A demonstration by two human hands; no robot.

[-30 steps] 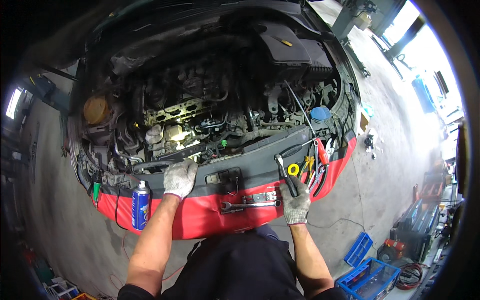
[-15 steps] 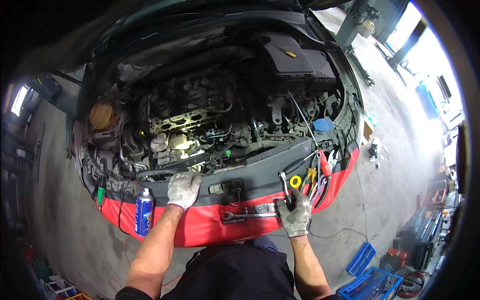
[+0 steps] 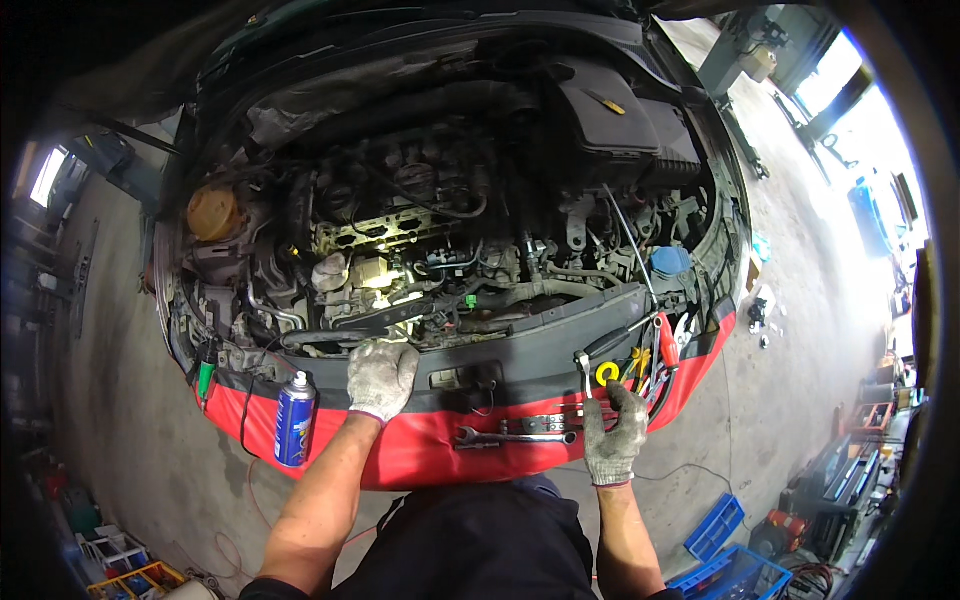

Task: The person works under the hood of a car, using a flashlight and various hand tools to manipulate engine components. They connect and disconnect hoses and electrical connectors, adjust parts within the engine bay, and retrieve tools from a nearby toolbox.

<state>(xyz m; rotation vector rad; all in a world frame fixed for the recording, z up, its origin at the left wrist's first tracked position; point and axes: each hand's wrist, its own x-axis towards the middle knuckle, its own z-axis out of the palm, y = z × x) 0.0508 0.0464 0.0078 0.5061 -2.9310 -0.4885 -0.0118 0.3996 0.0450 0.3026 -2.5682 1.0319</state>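
My left hand, in a grey-stained work glove, rests on the front edge of the engine bay; its bent fingertips are hidden. On the right side of the red fender cover, my gloved right hand is closed around the handle of a ratchet wrench, whose head points away from me. A combination wrench and a strip of metal sockets lie left of that hand. Just beyond it are a yellow ring, yellow-handled pliers and a red-handled tool.
A blue spray can stands left of my left forearm, near a green-handled tool. The engine lies exposed, lit in the middle. A long metal rod leans at the right. Blue crates sit on the floor.
The whole view has shifted slightly, moving the scene right and a little down. My right hand has slid slightly right, away from the combination wrench's end, which now shows.
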